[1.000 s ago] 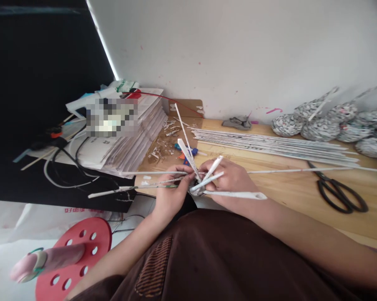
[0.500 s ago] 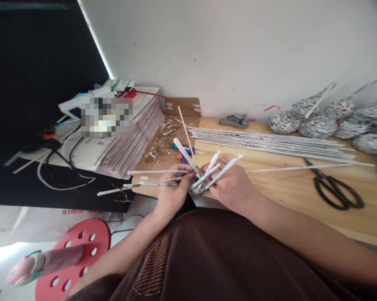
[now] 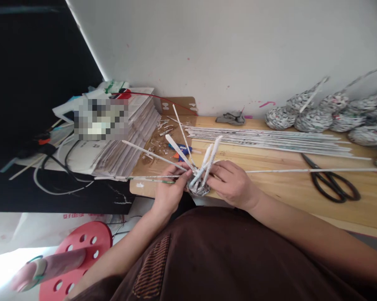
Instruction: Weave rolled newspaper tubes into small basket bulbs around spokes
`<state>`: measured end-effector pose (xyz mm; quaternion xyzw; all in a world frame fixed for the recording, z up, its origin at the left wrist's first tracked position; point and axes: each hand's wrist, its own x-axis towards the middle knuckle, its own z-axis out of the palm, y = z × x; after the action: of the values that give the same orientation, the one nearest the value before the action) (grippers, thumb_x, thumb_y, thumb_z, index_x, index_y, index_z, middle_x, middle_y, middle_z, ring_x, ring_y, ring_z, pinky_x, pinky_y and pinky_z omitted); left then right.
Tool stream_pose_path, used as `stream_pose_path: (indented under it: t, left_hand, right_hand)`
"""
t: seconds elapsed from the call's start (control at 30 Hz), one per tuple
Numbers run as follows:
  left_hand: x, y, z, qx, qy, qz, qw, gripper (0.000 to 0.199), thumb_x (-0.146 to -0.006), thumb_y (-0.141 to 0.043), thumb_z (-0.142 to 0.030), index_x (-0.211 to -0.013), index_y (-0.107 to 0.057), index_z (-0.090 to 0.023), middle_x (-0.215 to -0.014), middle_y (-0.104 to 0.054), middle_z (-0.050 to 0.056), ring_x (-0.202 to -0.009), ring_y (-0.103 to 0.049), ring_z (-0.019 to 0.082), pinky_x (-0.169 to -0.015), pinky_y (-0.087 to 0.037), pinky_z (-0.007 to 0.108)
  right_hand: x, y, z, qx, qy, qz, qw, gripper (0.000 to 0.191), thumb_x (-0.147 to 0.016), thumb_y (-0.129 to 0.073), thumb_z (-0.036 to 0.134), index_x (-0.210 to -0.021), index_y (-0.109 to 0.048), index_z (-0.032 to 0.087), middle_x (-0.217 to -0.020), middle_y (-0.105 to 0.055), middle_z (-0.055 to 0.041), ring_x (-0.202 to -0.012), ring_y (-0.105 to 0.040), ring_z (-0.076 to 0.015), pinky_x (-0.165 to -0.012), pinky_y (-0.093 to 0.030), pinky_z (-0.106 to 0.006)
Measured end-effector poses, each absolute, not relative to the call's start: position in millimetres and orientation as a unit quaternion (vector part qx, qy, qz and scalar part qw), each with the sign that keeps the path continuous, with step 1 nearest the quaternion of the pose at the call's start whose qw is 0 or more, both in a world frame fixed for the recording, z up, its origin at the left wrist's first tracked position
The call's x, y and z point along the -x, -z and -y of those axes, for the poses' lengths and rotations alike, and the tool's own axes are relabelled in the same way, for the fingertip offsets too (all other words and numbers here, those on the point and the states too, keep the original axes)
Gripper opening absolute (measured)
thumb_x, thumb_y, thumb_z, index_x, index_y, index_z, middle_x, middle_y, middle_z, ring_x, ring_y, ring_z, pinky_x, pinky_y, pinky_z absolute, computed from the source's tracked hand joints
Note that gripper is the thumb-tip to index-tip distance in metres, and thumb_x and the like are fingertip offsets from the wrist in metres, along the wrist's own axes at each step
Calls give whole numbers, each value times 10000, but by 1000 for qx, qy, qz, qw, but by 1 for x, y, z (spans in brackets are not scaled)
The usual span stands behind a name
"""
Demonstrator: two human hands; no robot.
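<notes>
A small woven newspaper piece (image 3: 199, 189) is held just past my lap at the table's front edge, with rolled paper tubes sticking up and out of it. My left hand (image 3: 170, 189) is closed on its left side, thumb pressed on the weave, and tubes fan out leftward past the fingers. On the opposite side, my right hand (image 3: 231, 184) has its fingers pinched at the weave by the upright tubes (image 3: 211, 161). From behind that hand a long paper tube (image 3: 279, 171) runs right, crossing the scissors. The right fingertips are partly hidden.
Loose paper tubes (image 3: 263, 142) lie in a row across the table. Black-handled scissors (image 3: 329, 182) rest at right, woven paper balls (image 3: 314, 120) behind. A blue glue gun (image 3: 184, 151), paper scraps and a newspaper stack (image 3: 126, 142) are left. A red stool (image 3: 94, 230) stands below.
The right-hand upright tubes now stand steeper and closer together, and my right hand no longer covers their bases. One left tube has swung upward. The view has shifted slightly.
</notes>
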<state>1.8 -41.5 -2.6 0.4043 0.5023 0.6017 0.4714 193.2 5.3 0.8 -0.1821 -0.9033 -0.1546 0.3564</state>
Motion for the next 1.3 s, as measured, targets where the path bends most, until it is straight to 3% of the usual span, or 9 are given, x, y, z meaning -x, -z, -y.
stream_pose_path:
  t: [0.13,0.3,0.5,0.6,0.87,1.0,1.13,1.23,1.3]
  left_hand:
    - [-5,1,40,-383,-600,-503,489,290,-684,-850,-270,-912,-710,-159,-804,-764,25,-666,-691,130,-621,-544,218]
    - [-7,5,35,-367,-619,-508,473,370,-649,-873,-293,-946,-702,-156,-857,-780,50,-758,-732,168,-719,-575,268]
    - [-12,9,31,-398,-621,-519,433,384,-700,-847,-308,-1018,-693,-160,-907,-780,61,-822,-741,179,-764,-577,276]
    - [-14,11,31,-425,-614,-515,420,333,-738,-817,-286,-1021,-690,-163,-921,-773,55,-836,-736,172,-775,-580,274]
    - [-15,12,33,-492,-586,-533,361,241,-804,-746,-268,-1018,-708,-165,-981,-774,68,-895,-736,187,-832,-588,307]
    - [-17,5,33,-518,-564,-542,346,225,-814,-725,-240,-1028,-721,-173,-1004,-778,73,-924,-736,197,-845,-589,313]
    - [-21,0,31,-544,-531,-552,343,205,-803,-724,-221,-1003,-729,-175,-949,-782,73,-884,-742,206,-799,-596,309]
    - [-23,-1,30,-538,-529,-566,331,223,-804,-719,-219,-1021,-729,-169,-923,-781,74,-840,-740,202,-747,-588,290]
    - [-24,0,30,-535,-537,-567,322,268,-807,-715,-212,-1072,-717,-168,-919,-778,68,-818,-734,190,-736,-579,276]
  right_hand:
    - [-193,1,-5,189,178,898,356,183,-943,-575,141,-918,-737,221,-952,-755,-48,-847,-593,-195,-747,-460,-338]
    - [-197,0,1,243,135,889,365,149,-908,-615,144,-954,-740,209,-1077,-763,-50,-1007,-596,-240,-851,-451,-375]
    - [-200,-9,1,422,-69,850,309,234,-884,-649,265,-1064,-742,146,-1032,-764,-131,-1023,-627,-318,-901,-445,-481]
    - [-195,-10,-2,448,-182,823,297,186,-863,-663,272,-998,-759,188,-976,-774,-96,-1014,-659,-313,-935,-434,-511]
    - [-180,-5,-14,406,-524,642,385,116,-719,-720,234,-815,-676,186,-779,-727,-12,-745,-685,-188,-730,-555,-318]
    - [-180,0,-13,419,-484,648,412,108,-707,-738,259,-759,-671,192,-745,-717,-15,-701,-676,-189,-665,-548,-307]
    - [-184,2,-9,442,-290,722,445,54,-725,-716,222,-697,-678,197,-729,-720,-36,-728,-678,-223,-726,-532,-366]
    - [-189,0,-5,424,-133,775,450,60,-732,-688,167,-771,-717,203,-806,-743,-54,-861,-681,-262,-835,-505,-412]
    - [-194,-3,-1,423,-128,790,426,96,-765,-681,178,-842,-735,200,-860,-755,-62,-858,-690,-242,-808,-515,-369]
